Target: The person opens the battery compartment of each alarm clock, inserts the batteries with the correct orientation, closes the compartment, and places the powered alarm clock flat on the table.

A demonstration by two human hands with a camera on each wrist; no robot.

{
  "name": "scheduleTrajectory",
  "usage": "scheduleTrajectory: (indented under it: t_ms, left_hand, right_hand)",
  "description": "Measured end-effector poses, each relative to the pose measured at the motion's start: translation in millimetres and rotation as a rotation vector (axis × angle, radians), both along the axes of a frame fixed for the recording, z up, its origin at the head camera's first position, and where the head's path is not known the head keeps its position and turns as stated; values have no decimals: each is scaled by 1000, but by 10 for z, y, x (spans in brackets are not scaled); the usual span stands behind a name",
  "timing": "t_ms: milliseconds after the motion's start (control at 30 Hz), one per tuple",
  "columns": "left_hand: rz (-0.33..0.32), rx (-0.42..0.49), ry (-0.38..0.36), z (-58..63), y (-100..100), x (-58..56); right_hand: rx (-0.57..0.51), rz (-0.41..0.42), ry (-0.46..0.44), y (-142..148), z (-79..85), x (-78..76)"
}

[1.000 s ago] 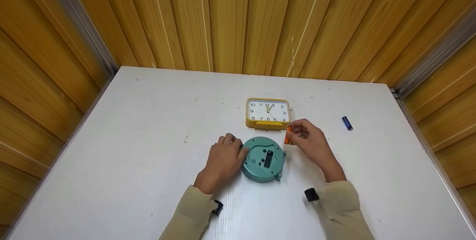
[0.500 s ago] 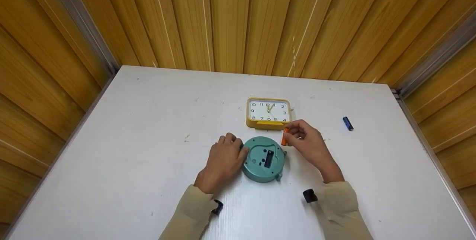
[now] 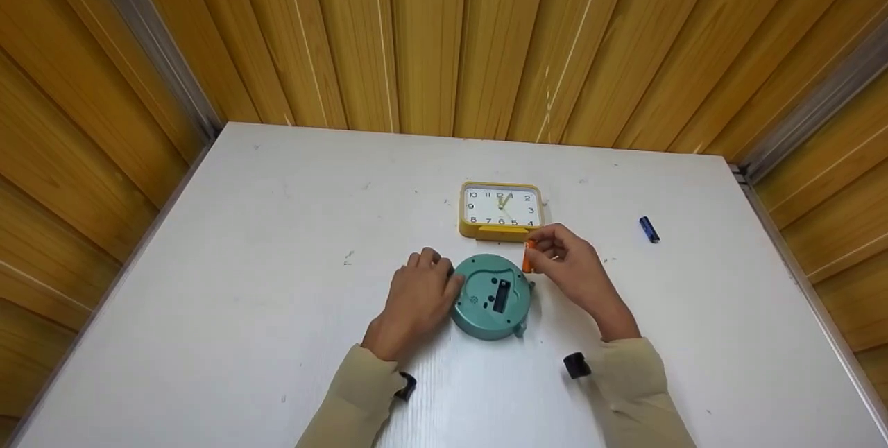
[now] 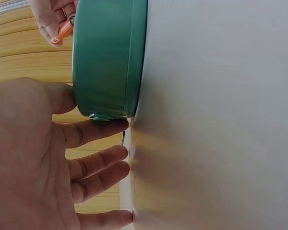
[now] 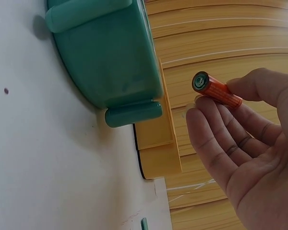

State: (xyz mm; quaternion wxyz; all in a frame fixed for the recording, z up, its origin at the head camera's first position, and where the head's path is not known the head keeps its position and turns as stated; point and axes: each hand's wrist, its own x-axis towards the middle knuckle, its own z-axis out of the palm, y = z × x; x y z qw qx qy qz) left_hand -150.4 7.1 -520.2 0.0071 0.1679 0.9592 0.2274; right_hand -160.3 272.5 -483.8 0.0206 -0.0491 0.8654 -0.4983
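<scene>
A round teal alarm clock (image 3: 485, 323) lies face down on the white table, its bare battery slot (image 3: 501, 297) facing up. My left hand (image 3: 416, 295) grips the clock's left edge; in the left wrist view the thumb (image 4: 62, 98) lies at the back rim and the index finger (image 4: 96, 132) along the side, other fingertips reaching the table. My right hand (image 3: 572, 261) pinches an orange cylindrical battery (image 5: 216, 89) between thumb and fingers. In the head view the battery stands nearly upright, just beyond the clock's upper right edge.
A yellow rectangular clock (image 3: 501, 231) lies face up just behind the teal one. Farther right lies a blue battery (image 3: 649, 229). A small teal piece (image 5: 144, 224) shows low in the right wrist view. Ribbed wooden-look walls (image 3: 430, 39) border the white table (image 3: 243, 281).
My right hand has shifted slightly left with the orange battery, closer to the teal clock. The left hand and both clocks stay where they were.
</scene>
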Motion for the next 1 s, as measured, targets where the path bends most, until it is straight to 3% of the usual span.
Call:
scheduleTrajectory:
  t_ms: [433, 1000]
  left_hand:
    - [4, -11, -12, -5, 8, -4]
    - [1, 0, -8, 26, -3, 3]
  right_hand:
    - [19, 29, -2, -49, -3, 15]
    - [17, 165, -12, -81, 9, 33]
